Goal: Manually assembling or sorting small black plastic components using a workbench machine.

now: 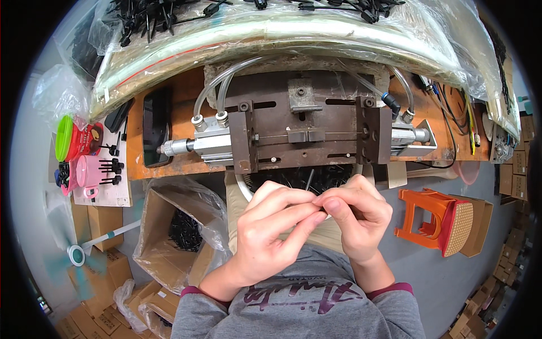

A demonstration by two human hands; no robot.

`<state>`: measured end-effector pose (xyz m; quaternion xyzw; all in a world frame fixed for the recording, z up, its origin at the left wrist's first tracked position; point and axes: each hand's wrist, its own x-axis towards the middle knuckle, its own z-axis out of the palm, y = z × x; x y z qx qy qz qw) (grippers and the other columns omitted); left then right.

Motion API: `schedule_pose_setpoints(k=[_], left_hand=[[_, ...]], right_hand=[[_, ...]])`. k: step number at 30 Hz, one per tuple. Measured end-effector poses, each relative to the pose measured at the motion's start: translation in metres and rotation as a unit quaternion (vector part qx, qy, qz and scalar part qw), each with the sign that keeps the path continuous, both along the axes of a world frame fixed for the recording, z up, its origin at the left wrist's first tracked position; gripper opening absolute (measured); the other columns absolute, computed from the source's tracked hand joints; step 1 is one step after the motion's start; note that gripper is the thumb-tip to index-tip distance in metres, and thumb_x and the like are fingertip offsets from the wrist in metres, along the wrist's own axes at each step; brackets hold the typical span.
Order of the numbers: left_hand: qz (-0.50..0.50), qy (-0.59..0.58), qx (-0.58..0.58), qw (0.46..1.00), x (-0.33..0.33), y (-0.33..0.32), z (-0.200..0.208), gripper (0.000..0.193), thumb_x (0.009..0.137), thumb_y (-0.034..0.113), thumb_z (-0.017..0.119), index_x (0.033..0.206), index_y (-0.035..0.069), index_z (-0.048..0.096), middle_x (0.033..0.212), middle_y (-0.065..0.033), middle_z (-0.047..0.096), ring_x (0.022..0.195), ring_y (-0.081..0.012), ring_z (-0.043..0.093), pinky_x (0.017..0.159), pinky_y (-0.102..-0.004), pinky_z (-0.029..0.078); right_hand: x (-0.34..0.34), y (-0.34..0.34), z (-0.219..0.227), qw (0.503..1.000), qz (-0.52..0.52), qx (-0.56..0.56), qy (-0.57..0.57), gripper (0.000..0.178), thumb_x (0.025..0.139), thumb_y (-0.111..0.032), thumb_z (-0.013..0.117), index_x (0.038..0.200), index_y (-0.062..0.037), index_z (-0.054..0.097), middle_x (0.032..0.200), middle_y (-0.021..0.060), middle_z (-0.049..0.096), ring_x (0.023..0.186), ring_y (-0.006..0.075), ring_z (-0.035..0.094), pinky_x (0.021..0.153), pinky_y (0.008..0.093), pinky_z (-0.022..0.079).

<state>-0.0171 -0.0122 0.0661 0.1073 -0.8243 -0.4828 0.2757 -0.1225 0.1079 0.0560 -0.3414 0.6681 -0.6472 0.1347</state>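
My left hand and my right hand meet fingertip to fingertip above my lap, thumbs and forefingers closed in a pinch. Whatever they grip between them is too small and too covered to make out. Just beyond the fingers, a container of black parts rests at my lap, partly hidden by the hands; a thin grey rod shows there. Past it, a brown metal fixture stands on the bench, with a small block at its middle and a silver air cylinder on its left side.
A phone lies left of the fixture. Clear air hoses arch behind it. Black parts lie on plastic sheeting at the back. At left stand a pink cup and a lined carton; at right, an orange stool.
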Motion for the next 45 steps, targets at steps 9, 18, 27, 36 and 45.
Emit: schedule_pose_setpoints(k=[9, 18, 27, 36, 45], left_hand=[[-0.025, -0.002, -0.009, 1.000, 0.017, 0.002, -0.009, 0.021, 0.072, 0.001, 0.077, 0.094, 0.003, 0.075, 0.103, -0.0084, 0.071, 0.083, -0.0218, 0.061, 0.074, -0.0305, 0.050], [-0.078, 0.034, -0.028, 0.996, 0.026, 0.008, 0.001, 0.039, 0.069, -0.001, 0.079, 0.107, -0.002, 0.071, 0.120, -0.0175, 0.066, 0.089, -0.0234, 0.071, 0.074, -0.0307, 0.059], [-0.121, 0.047, -0.039, 0.991, 0.028, 0.008, -0.008, 0.035, 0.064, 0.006, 0.085, 0.097, 0.000, 0.073, 0.113, -0.0175, 0.068, 0.086, -0.0236, 0.072, 0.072, -0.0303, 0.060], [-0.104, 0.059, -0.055, 0.991, 0.026, 0.009, -0.009, 0.035, 0.063, 0.005, 0.085, 0.095, 0.000, 0.074, 0.111, -0.0171, 0.069, 0.082, -0.0228, 0.072, 0.069, -0.0290, 0.060], [-0.100, 0.050, -0.056, 0.992, 0.027, 0.009, -0.010, 0.033, 0.063, 0.005, 0.084, 0.094, 0.000, 0.074, 0.110, -0.0162, 0.069, 0.084, -0.0230, 0.071, 0.070, -0.0296, 0.060]], right_hand=[[-0.008, -0.003, 0.009, 0.988, -0.026, -0.035, -0.147, 0.015, 0.093, -0.008, 0.063, 0.088, 0.0010, 0.073, 0.076, 0.0044, 0.062, 0.061, 0.0076, 0.056, 0.054, 0.0203, 0.043], [-0.012, 0.001, -0.004, 0.943, 0.036, -0.077, -0.321, 0.021, 0.098, -0.018, 0.059, 0.092, 0.0010, 0.065, 0.079, 0.0124, 0.070, 0.060, 0.0122, 0.066, 0.053, 0.0211, 0.050], [-0.007, -0.002, -0.002, 0.953, 0.033, -0.068, -0.295, 0.024, 0.100, -0.019, 0.054, 0.087, 0.0009, 0.057, 0.075, 0.0101, 0.063, 0.061, 0.0196, 0.068, 0.047, 0.0256, 0.053], [-0.006, -0.001, -0.001, 0.946, 0.020, -0.077, -0.315, 0.022, 0.100, -0.019, 0.055, 0.090, -0.0004, 0.062, 0.072, 0.0114, 0.069, 0.059, 0.0101, 0.064, 0.053, 0.0206, 0.049], [-0.004, -0.002, -0.003, 0.943, 0.018, -0.091, -0.321, 0.022, 0.100, -0.018, 0.055, 0.090, 0.0007, 0.061, 0.073, 0.0115, 0.069, 0.063, 0.0123, 0.066, 0.052, 0.0215, 0.050]])
